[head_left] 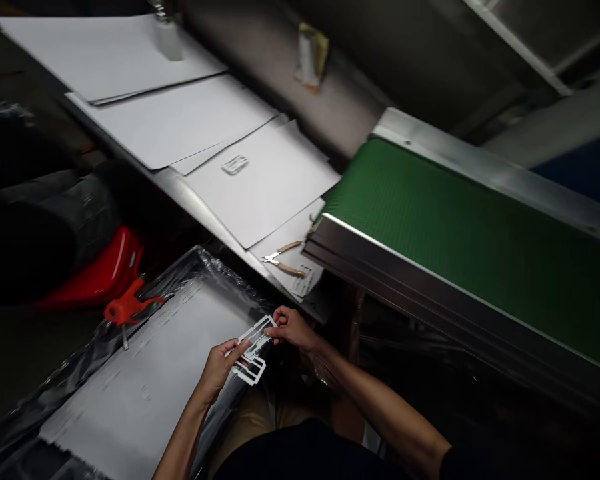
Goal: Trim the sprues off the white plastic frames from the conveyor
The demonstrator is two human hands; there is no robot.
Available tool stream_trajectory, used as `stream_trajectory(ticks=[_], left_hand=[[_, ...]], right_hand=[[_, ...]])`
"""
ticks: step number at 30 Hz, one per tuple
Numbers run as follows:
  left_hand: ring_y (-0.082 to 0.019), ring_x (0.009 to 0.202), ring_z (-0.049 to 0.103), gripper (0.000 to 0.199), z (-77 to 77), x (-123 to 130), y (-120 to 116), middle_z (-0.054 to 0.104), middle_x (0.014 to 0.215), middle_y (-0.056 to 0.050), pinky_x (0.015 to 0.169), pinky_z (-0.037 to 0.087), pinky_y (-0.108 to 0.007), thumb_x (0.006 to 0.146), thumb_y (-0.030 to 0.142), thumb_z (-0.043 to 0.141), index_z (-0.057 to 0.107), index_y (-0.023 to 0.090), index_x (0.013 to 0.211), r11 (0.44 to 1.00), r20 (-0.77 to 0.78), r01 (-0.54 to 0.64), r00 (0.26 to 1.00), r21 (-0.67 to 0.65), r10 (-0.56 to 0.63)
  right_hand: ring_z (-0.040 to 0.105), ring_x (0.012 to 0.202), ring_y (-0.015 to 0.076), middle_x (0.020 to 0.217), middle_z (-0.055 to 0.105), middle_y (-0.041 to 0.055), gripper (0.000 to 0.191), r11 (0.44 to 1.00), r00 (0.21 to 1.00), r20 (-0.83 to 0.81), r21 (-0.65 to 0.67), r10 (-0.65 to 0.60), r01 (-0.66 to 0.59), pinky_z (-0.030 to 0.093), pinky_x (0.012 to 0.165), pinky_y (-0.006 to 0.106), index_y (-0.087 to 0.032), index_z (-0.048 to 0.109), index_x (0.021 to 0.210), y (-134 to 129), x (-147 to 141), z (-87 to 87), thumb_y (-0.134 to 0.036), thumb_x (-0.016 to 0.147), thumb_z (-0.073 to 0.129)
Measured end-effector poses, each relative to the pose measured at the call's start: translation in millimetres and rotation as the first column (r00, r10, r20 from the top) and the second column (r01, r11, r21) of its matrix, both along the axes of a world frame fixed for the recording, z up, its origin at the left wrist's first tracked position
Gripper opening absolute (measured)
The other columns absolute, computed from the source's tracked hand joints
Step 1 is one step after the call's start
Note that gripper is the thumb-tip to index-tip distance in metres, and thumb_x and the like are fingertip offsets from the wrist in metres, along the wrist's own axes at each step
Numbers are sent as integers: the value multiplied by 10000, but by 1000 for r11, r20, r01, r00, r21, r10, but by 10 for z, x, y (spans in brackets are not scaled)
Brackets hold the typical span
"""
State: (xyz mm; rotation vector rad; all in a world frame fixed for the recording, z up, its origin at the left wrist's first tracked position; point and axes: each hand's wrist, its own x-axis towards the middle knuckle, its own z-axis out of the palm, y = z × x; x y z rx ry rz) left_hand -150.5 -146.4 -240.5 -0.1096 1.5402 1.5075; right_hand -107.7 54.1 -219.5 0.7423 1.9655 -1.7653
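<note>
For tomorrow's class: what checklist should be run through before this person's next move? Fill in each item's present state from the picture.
1. Left hand and right hand both grip the white cut-out frame: ok.
2. Second white frame piece is separate from the first: cannot tell.
3. Pliers with tan handles lie within view on a white sheet, out of the hands: ok.
4. White sheet stack lies flat on black plastic: ok.
5. Green conveyor belt is running: cannot tell.
</note>
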Motion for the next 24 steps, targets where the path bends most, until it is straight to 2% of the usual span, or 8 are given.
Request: stream_trajectory(ticks=[4, 7, 11, 13, 16, 19, 21, 24], left_hand=[[-141, 558, 502, 298, 418, -30, 470, 579, 619, 7, 527, 396, -229, 737, 461, 639, 656, 166, 697, 990, -30, 76, 997, 116, -73], [-125, 519, 468, 295, 706, 19, 718, 546, 579, 16, 498, 376, -224, 734, 451, 647, 638, 161, 683, 975, -35, 146, 989, 169, -142], [-105, 471, 418, 293, 1033, 160, 1117, 515, 531, 20, 440, 331, -209, 693, 434, 692, 633, 152, 640, 939, -51, 284, 959, 191, -280], [-107, 479, 432, 284, 1135, 250, 1371, 532, 541, 13, 439, 337, -207, 685, 429, 702, 652, 151, 662, 912, -67, 366, 931, 187, -360], [-139, 525, 502, 278, 1252, 453, 1747, 584, 588, -8, 477, 390, -227, 683, 428, 705, 680, 155, 731, 829, -107, 525, 851, 192, -514], [-180, 510, 541, 304, 1450, 814, 2021, 615, 594, -16, 449, 411, -262, 667, 479, 692, 688, 185, 741, 652, -141, 738, 674, 171, -725], [-199, 468, 539, 316, 1628, 1123, 2138, 602, 533, -7, 392, 388, -270, 619, 512, 709, 684, 204, 685, 514, -175, 848, 529, 125, -830], [-223, 582, 601, 302, 1868, 1594, 2263, 650, 636, -2, 448, 434, -269, 567, 453, 771, 673, 183, 660, 406, -251, 900, 434, 159, -865]], right_hand=[[611, 832, 151, 910, 634, 33, 148, 963, 976, -156, 197, -153, 183, 475, 740, 284, -182, 519, 832, 418, 647, 607, -227, 700, 569], [581, 853, 167, 805, 638, 33, 145, 878, 953, -188, 377, -239, 295, 425, 798, 293, -175, 517, 556, 524, 1432, 924, -174, 697, 488], [491, 554, 144, 423, 414, 5, 426, 735, 911, -87, 563, -403, 379, 366, 607, 263, -173, 348, 368, 371, 2381, 1081, -318, 707, 562], [429, 478, 121, 370, 319, -4, 537, 650, 868, -24, 652, -496, 390, 323, 556, 254, -168, 302, 348, 296, 2658, 1127, -439, 729, 565], [439, 496, 113, 423, 398, 10, 532, 481, 737, -26, 741, -676, 468, 324, 550, 243, -162, 412, 421, 250, 2858, 1283, -513, 819, 444], [538, 639, 119, 674, 599, 24, 351, 340, 561, -187, 628, -807, 699, 397, 603, 216, -171, 612, 821, 170, 2943, 1601, -495, 824, 477], [581, 736, 118, 898, 639, 43, 432, 319, 435, -330, 350, -838, 881, 445, 642, 211, -187, 554, 1091, 90, 2988, 1844, -485, 778, 568], [592, 670, 102, 897, 641, 77, 521, 234, 219, -441, 21, -870, 972, 476, 602, 217, -132, 547, 1097, 32, 3142, 2131, -510, 744, 607]])
